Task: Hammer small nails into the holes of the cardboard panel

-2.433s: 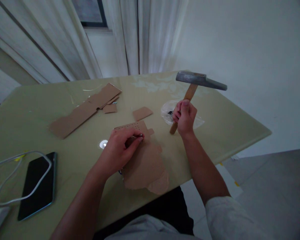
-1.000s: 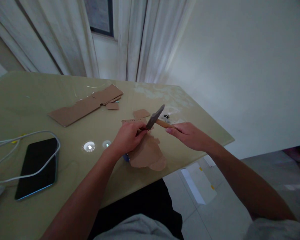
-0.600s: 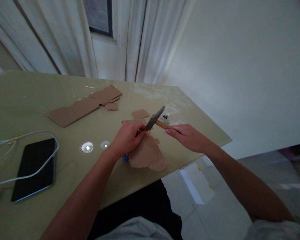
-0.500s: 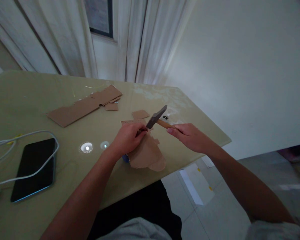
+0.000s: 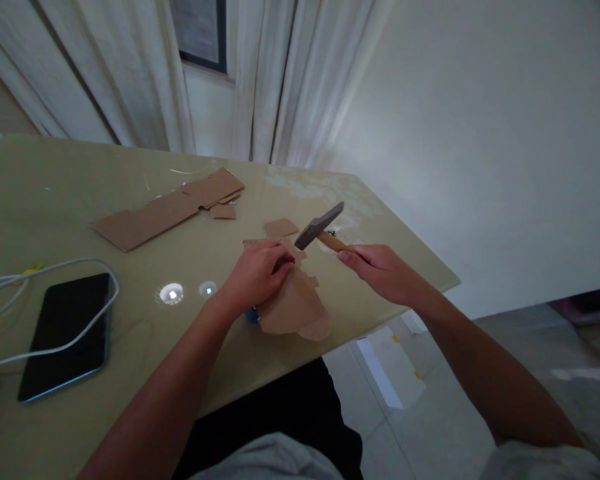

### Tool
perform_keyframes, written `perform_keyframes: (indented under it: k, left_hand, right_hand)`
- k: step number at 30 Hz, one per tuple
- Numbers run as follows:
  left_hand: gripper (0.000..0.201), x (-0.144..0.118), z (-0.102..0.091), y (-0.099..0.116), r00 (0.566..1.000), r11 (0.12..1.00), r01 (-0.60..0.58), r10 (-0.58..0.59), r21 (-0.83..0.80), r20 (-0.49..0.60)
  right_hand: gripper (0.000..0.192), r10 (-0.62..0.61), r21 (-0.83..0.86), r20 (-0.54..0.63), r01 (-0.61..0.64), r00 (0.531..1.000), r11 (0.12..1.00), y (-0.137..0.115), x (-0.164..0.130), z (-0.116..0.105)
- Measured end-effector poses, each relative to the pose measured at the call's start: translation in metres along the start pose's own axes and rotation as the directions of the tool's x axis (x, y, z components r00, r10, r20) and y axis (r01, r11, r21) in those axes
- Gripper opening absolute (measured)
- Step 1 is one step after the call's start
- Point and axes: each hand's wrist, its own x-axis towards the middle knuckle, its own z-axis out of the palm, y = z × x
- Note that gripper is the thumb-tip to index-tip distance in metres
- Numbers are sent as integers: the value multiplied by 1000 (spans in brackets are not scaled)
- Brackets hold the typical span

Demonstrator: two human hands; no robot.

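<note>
My right hand [image 5: 380, 268] is wrapped round the wooden handle of a hammer [image 5: 321, 225]. The dark hammer head is raised just above and to the right of my left fingertips. My left hand [image 5: 258, 277] rests on a torn piece of cardboard [image 5: 295, 307], its thumb and fingers pinched together. What the pinch holds is too small to make out. A blue thing [image 5: 251, 315] peeks out from under the cardboard beside my left wrist. Behind the hammer lies a small dark cluster [image 5: 332, 233], partly covered by the handle.
On the glossy table [image 5: 145, 333], a small cardboard square [image 5: 281, 227] lies beyond my hands. A long cardboard strip [image 5: 170, 212] is farther left. A black tablet [image 5: 65, 340] with a white cable [image 5: 87, 337] across it lies at left. The table's right edge borders a wall.
The hammer head has lifted up and to the right, away from my left fingertips. My left hand stays in place on the cardboard.
</note>
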Motion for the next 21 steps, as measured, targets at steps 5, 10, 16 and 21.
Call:
perform_keyframes:
  k: [5,10,16,21]
  left_hand:
    - [14,0,-2,1,1000,1000,-5,5,4,7]
    - [16,-1,0,-1,1000,1000,10,-10,3,5]
    - [17,-2,-1,2,999,999,37,-37,10,-7]
    - [35,-3,-3,8,999,997,46,-46,54,-1]
  right_hand:
    - [74,2,-2,69,-2,998,1000,2,1,9]
    - [70,23,-18,84,-21,996,1000,6,1,13]
    - [71,15,27,48,-16,999,1000,5,0,9]
    - [66,17,-63,144,-8,989,998,5,1,20]
